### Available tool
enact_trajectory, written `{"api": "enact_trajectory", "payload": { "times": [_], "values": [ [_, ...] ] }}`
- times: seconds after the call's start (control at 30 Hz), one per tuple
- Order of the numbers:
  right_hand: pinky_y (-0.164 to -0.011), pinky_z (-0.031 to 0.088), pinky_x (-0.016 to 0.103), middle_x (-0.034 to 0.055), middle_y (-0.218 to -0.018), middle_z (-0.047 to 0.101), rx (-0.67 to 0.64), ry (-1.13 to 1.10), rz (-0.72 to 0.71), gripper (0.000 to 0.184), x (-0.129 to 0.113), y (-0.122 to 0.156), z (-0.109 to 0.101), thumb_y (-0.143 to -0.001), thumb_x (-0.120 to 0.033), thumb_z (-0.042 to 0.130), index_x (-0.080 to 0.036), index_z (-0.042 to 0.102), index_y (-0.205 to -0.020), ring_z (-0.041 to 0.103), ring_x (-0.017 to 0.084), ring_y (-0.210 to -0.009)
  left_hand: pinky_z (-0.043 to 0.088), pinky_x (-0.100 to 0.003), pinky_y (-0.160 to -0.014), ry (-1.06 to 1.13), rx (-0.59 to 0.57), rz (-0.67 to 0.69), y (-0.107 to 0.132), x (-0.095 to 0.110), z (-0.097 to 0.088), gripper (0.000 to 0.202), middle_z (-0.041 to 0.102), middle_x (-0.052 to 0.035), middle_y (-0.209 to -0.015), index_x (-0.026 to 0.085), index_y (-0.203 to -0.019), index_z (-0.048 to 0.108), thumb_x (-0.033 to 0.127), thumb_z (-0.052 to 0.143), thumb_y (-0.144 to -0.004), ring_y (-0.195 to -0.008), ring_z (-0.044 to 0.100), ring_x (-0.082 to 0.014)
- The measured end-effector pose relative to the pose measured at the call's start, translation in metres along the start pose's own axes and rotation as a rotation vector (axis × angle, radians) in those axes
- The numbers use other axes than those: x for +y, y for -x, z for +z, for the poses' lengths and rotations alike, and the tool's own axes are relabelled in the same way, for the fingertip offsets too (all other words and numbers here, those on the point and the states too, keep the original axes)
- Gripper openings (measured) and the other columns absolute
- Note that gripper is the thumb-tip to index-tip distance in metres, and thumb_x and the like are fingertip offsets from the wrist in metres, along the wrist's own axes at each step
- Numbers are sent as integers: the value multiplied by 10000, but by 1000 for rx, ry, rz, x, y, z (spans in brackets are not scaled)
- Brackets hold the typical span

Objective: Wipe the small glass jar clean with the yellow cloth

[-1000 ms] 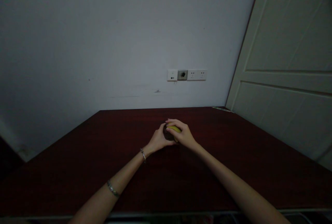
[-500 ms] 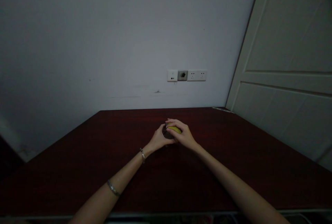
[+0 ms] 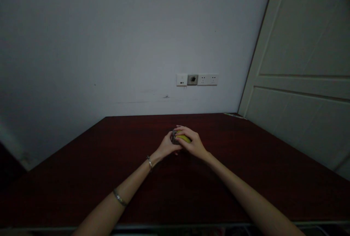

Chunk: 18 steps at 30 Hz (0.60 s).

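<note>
Over the middle of the table, my left hand [image 3: 166,145] curls around a dark, shiny, rounded thing [image 3: 174,140], its thumb along the near left side. Its kind is hard to make out in the dim light. My right hand [image 3: 193,142] is closed over a yellow-green thing [image 3: 184,138] with a smooth curved edge, partly hidden by the fingers. This yellow-green thing lies right against the dark one, and the right fingertips reach over the dark thing's top. Both hands meet just above the tabletop.
The dark red table [image 3: 175,192] reaches back to a pale wall [image 3: 136,46]. Sockets [image 3: 207,79] and a grey wall plate [image 3: 192,79] are set in that wall. A panelled light door [image 3: 303,64] stands along the right side. Two bracelets circle the left forearm.
The dark thing has turned slightly in my left hand and shifted a little left. The yellow-green thing has tilted a little under my right hand. Both arms stay nearly in place.
</note>
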State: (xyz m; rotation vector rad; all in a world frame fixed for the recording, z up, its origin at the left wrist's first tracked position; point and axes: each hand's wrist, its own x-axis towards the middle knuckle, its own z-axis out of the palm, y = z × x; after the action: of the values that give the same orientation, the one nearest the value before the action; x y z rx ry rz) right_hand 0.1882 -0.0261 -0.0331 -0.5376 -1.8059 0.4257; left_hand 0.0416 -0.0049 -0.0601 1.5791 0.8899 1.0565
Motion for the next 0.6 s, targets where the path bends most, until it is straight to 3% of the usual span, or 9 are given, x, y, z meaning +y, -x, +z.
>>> {"api": "enact_trajectory", "payload": {
  "times": [0.1,0.3,0.43,0.6],
  "values": [
    [-943,429,393,68,-1064,653,23,-2,31,89,1,-1,-1,-777,-247,616,-219,667,-845,579,214,-1058,483,-236,-420,-15,-8,18,1,0,0,668,597,-26,-799,134,-1138,450,259,769,-565,-517,558,-107],
    [-858,468,361,69,-948,683,165,-132,276,153,17,-6,-6,-752,-321,633,-190,665,-824,629,206,-909,488,-253,-448,-3,-89,-18,6,11,3,736,592,-36,-802,121,-1112,442,289,818,-502,-544,566,-119],
    [-867,461,360,77,-987,675,135,-182,357,220,19,-8,-7,-753,-376,622,-185,662,-855,619,214,-932,491,-247,-447,29,-102,-8,6,13,3,725,587,-34,-813,124,-1095,445,287,821,-498,-581,572,-128],
    [-946,411,368,77,-1142,613,-4,-180,332,330,14,-9,-13,-773,-416,590,-207,624,-1026,566,221,-1060,496,-244,-451,57,-81,-22,7,15,0,716,602,-32,-812,134,-1123,447,285,812,-526,-556,585,-122]
  ]
}}
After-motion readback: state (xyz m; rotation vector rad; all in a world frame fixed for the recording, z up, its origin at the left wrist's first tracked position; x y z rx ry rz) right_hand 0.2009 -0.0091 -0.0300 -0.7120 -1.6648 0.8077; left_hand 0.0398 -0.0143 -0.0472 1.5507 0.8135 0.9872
